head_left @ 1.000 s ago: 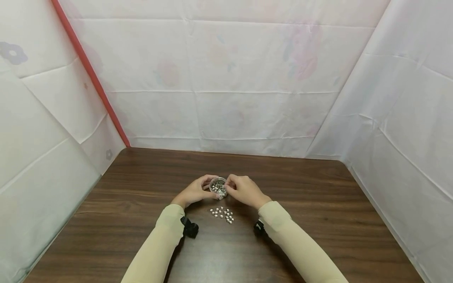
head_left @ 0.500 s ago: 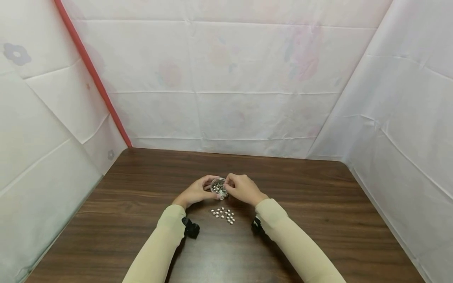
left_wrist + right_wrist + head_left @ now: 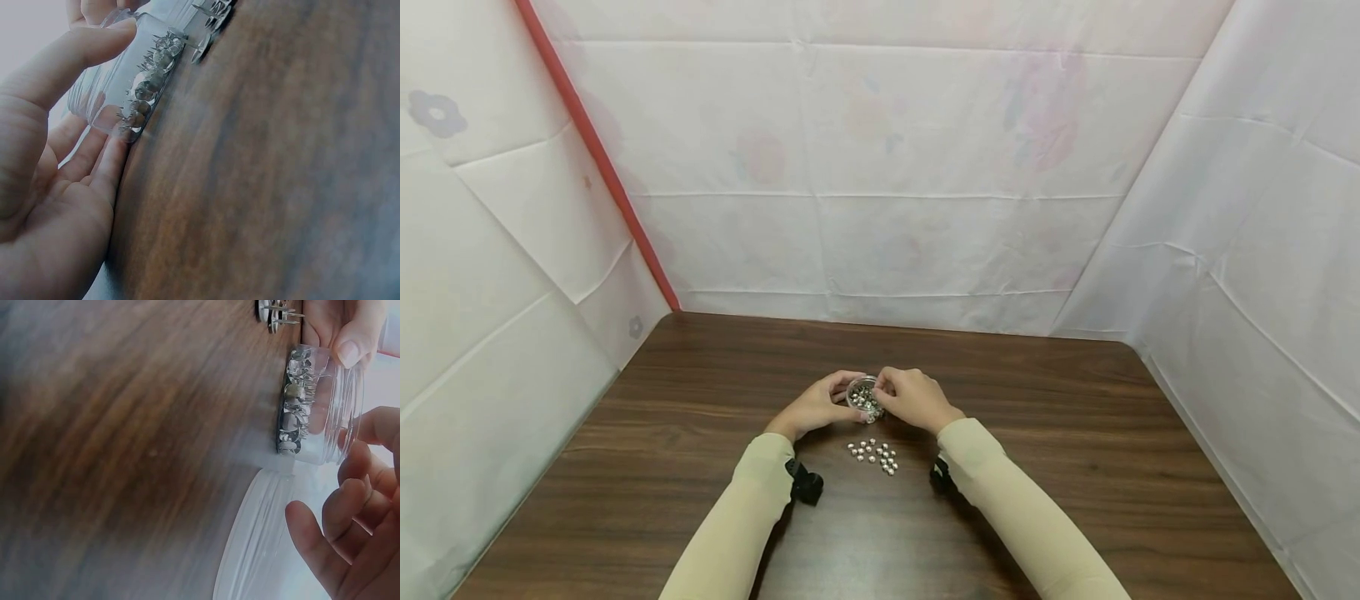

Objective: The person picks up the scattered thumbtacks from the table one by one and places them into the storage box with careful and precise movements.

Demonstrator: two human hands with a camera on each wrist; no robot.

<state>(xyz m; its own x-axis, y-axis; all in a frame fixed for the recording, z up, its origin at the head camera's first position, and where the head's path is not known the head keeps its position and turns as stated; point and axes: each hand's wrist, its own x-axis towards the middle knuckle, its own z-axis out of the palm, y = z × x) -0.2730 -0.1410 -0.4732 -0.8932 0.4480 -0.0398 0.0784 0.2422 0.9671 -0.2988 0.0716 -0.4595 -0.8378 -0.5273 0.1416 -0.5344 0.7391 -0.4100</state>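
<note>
A small clear jar (image 3: 851,398) with silver thumbtacks (image 3: 294,406) in the bottom stands on the table. My left hand (image 3: 812,410) grips it from the left, thumb on the near side and fingers behind. At the jar's mouth are the thumb and forefinger of my right hand (image 3: 917,400), bent together, with the other fingers loosely curled. I cannot tell whether a tack sits between those fingertips. Several loose thumbtacks (image 3: 884,455) lie on the table on the near side of the jar. More tacks (image 3: 215,19), points up, show beside it in the left wrist view.
A clear round lid-like piece (image 3: 250,544) shows beside the jar in the right wrist view. The brown wooden table (image 3: 1097,467) has white cloth walls (image 3: 880,242) at its back and sides. A red strip (image 3: 595,150) runs down the left corner.
My right hand and forearm have shifted slightly left, with the fingertips a little further over the jar's mouth. The left hand keeps its grip, and the loose thumbtacks look the same.
</note>
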